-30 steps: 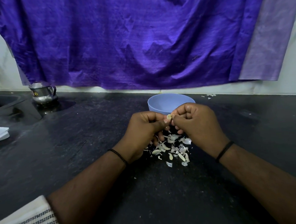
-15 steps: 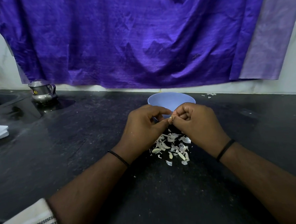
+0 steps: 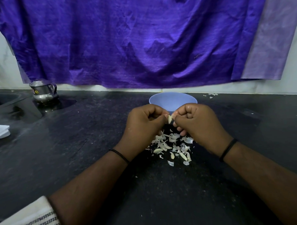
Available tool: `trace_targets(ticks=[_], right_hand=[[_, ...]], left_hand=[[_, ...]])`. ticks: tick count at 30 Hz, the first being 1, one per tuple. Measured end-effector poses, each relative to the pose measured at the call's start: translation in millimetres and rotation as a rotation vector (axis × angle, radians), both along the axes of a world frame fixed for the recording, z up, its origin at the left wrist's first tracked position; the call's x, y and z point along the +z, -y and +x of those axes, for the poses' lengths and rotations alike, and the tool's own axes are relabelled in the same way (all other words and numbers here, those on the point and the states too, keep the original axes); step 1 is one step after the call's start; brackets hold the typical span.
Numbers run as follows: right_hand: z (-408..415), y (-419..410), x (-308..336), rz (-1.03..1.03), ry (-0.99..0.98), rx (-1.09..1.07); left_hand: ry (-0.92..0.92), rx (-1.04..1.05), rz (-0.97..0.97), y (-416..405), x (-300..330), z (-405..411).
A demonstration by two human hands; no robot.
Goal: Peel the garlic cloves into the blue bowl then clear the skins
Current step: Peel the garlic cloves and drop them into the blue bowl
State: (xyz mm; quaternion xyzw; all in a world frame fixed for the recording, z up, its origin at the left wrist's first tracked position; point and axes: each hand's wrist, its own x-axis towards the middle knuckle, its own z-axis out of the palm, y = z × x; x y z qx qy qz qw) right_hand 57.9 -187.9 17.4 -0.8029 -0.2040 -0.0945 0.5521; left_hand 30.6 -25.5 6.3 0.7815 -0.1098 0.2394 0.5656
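Left hand (image 3: 141, 123) and right hand (image 3: 198, 121) are meeting fingertip to fingertip, both with fingers curled, pinching one garlic clove (image 3: 169, 119) between them. The clove is sitting just near of the blue bowl (image 3: 171, 100). Loose skins (image 3: 172, 145) are lying on the dark counter (image 3: 77, 150) directly beneath the hands.
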Motion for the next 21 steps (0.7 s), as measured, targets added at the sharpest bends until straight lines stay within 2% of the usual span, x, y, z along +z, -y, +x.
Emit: trace_targets(ticks=[7,21], right_hand=[[2.6,-0.9,-2.5,0.05,-0.041,0.012],[2.2,1.3,-4.5,-0.055,0.122,-0.039]], left_hand=[[-0.088,-0.053,-0.146,-0.8,3.8,-0.7],[-0.017,0.076,-0.11,-3.2,-2.0,5.1]])
